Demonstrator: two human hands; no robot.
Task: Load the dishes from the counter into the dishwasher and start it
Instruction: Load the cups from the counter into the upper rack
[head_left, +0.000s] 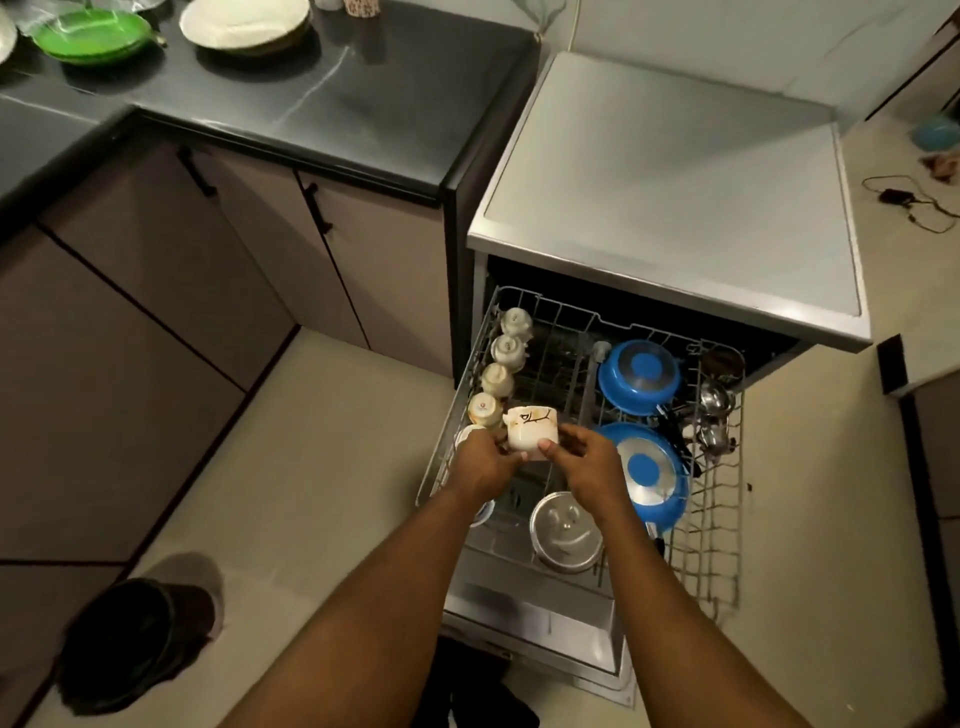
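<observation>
Forearms reach from the lower edge over the lowered dishwasher door (530, 618); a dark round bin (135, 644) stands on the floor to the left. The left hand (480, 462) and right hand (587, 462) grip one white cup (530, 434) between them, with fingers curled against its sides. The cup bears a dark branch pattern and is held above the front-left part of the pulled-out rack (717, 519). A steel lid (566, 530) lies in the rack under the right wrist. Two blue pans (639, 376) stand in the right half, undersides toward the camera, with steel utensils (714, 410) just beside them. A row of cups (498, 379) lines the rack's left edge, just beyond the held cup. Farther back is the grey dishwasher top (670, 182). The dark counter (311, 104) carries a green plate (88, 34) and a white plate (244, 23).
</observation>
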